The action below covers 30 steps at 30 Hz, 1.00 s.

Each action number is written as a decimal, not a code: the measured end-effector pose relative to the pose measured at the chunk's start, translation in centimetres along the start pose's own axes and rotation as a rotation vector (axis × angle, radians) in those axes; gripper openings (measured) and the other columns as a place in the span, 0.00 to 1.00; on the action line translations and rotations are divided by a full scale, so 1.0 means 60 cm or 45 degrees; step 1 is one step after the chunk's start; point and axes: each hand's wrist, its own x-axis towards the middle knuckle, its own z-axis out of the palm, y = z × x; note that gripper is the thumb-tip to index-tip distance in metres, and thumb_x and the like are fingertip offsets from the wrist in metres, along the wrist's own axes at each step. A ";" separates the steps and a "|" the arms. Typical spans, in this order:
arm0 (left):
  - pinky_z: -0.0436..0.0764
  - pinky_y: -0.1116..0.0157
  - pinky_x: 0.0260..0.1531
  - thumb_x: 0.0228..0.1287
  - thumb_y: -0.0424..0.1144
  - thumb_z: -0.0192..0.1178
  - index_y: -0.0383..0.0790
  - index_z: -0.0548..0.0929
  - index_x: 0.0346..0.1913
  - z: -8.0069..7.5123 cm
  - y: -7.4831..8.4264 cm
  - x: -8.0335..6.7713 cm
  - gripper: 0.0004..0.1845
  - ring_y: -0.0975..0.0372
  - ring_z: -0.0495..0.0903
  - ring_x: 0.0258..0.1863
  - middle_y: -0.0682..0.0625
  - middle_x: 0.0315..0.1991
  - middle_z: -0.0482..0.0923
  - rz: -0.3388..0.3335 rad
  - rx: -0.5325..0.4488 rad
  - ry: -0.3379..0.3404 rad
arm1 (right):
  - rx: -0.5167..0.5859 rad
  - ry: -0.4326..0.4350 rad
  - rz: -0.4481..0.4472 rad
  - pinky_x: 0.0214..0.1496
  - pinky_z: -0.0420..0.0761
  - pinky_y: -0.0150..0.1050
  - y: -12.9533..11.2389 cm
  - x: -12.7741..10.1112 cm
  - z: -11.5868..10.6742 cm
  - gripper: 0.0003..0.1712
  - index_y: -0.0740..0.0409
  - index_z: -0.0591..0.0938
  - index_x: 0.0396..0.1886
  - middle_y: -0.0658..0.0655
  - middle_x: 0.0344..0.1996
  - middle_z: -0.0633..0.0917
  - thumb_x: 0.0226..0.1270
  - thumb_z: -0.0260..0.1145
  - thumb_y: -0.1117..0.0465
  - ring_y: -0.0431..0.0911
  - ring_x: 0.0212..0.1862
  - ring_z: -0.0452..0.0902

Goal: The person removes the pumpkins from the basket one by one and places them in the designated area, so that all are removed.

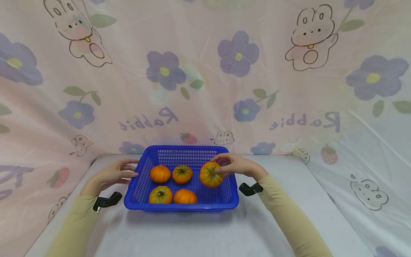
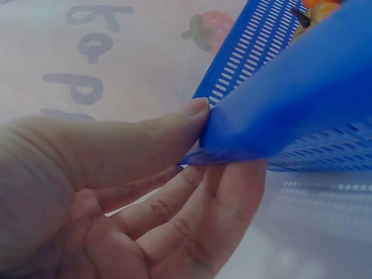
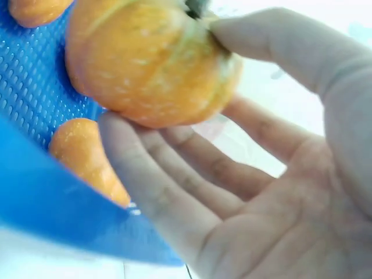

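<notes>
A blue plastic basket (image 1: 181, 206) with slotted walls stands on the table. My left hand (image 1: 112, 175) is at its left side; in the left wrist view the thumb and fingers pinch the rim (image 2: 244, 128). Over the basket's right part, my right hand (image 1: 236, 165) grips a small orange pumpkin (image 1: 210, 175) with greenish ribs. The right wrist view shows the thumb near the stem of this pumpkin (image 3: 151, 64) and the fingers under it. Inside the basket lie several more small pumpkins, among them a greenish-topped one (image 1: 160, 195) at front left and an orange one (image 1: 185, 196) beside it.
A white table (image 1: 179, 235) carries the basket. Behind and at both sides hangs a pale cloth (image 1: 205, 89) printed with rabbits, flowers and strawberries. Each wrist wears a black camera mount, such as the right one (image 1: 250, 189).
</notes>
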 end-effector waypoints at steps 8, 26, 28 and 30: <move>0.81 0.54 0.46 0.68 0.40 0.59 0.32 0.52 0.72 0.006 -0.012 -0.005 0.38 0.51 0.79 0.45 0.33 0.56 0.69 0.016 0.001 0.034 | 0.155 0.201 -0.030 0.47 0.82 0.49 0.020 -0.031 -0.027 0.26 0.60 0.73 0.62 0.66 0.53 0.74 0.65 0.66 0.59 0.56 0.51 0.76; 0.83 0.56 0.41 0.68 0.40 0.59 0.30 0.53 0.72 0.011 -0.015 -0.009 0.37 0.52 0.81 0.41 0.34 0.51 0.71 0.047 -0.025 0.077 | 0.361 0.660 0.077 0.56 0.73 0.57 0.084 -0.088 -0.072 0.34 0.63 0.62 0.69 0.71 0.62 0.68 0.69 0.62 0.54 0.61 0.58 0.71; 0.83 0.56 0.41 0.68 0.41 0.59 0.30 0.54 0.72 0.011 -0.014 -0.010 0.37 0.51 0.81 0.41 0.34 0.52 0.71 0.045 -0.016 0.076 | 0.382 0.688 0.081 0.56 0.73 0.57 0.091 -0.089 -0.073 0.35 0.63 0.61 0.69 0.71 0.62 0.66 0.69 0.62 0.54 0.63 0.58 0.70; 0.83 0.56 0.41 0.67 0.41 0.60 0.30 0.54 0.71 0.011 -0.014 -0.010 0.37 0.50 0.81 0.41 0.34 0.52 0.71 0.047 -0.012 0.070 | 0.400 0.721 0.087 0.56 0.73 0.57 0.098 -0.089 -0.074 0.35 0.63 0.61 0.69 0.71 0.63 0.66 0.70 0.62 0.54 0.65 0.58 0.70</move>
